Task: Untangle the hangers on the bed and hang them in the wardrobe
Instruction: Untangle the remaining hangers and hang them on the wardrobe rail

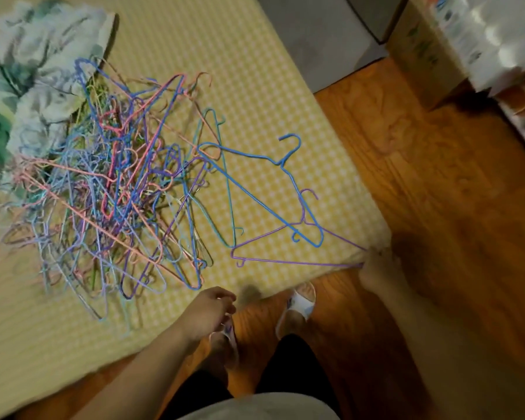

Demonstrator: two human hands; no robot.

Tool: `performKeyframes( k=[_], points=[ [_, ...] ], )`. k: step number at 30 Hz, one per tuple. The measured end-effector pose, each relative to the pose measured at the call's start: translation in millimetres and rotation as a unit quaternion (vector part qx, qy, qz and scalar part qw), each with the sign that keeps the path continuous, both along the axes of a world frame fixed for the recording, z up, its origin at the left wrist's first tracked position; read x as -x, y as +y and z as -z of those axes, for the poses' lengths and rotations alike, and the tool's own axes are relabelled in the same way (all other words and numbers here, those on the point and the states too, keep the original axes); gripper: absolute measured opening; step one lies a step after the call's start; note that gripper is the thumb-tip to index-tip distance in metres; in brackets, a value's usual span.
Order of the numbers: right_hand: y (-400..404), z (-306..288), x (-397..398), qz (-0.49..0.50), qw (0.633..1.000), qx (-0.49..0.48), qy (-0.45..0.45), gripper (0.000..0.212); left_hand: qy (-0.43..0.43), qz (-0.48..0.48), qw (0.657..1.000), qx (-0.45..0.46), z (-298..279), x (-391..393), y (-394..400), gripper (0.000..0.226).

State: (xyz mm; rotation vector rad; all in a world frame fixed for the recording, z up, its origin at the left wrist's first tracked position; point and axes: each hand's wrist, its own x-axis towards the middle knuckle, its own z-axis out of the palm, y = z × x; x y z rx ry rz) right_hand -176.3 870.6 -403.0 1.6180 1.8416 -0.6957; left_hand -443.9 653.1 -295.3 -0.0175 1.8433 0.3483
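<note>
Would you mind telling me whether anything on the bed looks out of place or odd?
Yes: the hanger pile is badly knotted, and the purple hanger in the right hand overhangs the bed edge.

Head view looks down (steeply) over bed [270, 86].

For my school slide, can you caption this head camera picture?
Right hand pulls a purple hanger from the tangled pile on the bed.

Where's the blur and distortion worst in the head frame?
Head view: motion blur smears the right hand at the purple hanger corner and the hanger pile; wide-angle bends the bed edge; dim, warm light, soft shadows on the floor.
</note>
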Motion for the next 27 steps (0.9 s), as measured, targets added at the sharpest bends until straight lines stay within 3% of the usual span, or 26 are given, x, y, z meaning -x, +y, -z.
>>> performKeyframes(
  k=[8, 12, 15, 18, 20, 25, 27],
  points=[
    [13.8, 74.9, -21.2, 0.155, 0.985, 0.023, 0.076, 0.042, 0.033, 0.009, 0.999, 0.001, 30.3, -5.2, -6.1, 0.018],
    [-6.7, 45.8, -58.7, 0.110, 0.986, 0.025, 0.121, 0.030, 0.019, 0.033, 0.999, 0.016, 31.8, -21.2, -11.5, 0.019],
    [-28.5, 25.9, -103.3, 0.101, 0.990, 0.060, 0.080, 0.034, 0.023, 0.068, 0.997, 0.013, 28.1, -30.2, -11.7, 0.018],
    [-50.4, 10.3, -140.3, 0.156, 0.981, 0.102, 0.062, 0.022, 0.045, 0.102, 0.994, 0.007, 27.1, -35.5, -10.5, 0.032],
    [-58.6, -0.5, -157.0, 0.177, 0.976, 0.105, 0.077, 0.023, 0.059, 0.124, 0.991, 0.000, 22.2, -41.7, -6.3, 0.026],
    [-52.8, -40.4, -139.8, 0.208, 0.956, 0.076, 0.192, 0.030, 0.135, 0.229, 0.962, -0.055, 5.3, -42.1, -3.9, 0.059],
    [-39.3, -54.3, -107.1, 0.196, 0.945, 0.078, 0.251, 0.027, 0.141, 0.199, 0.968, -0.063, -9.1, -31.7, -4.6, 0.066]
  ],
)
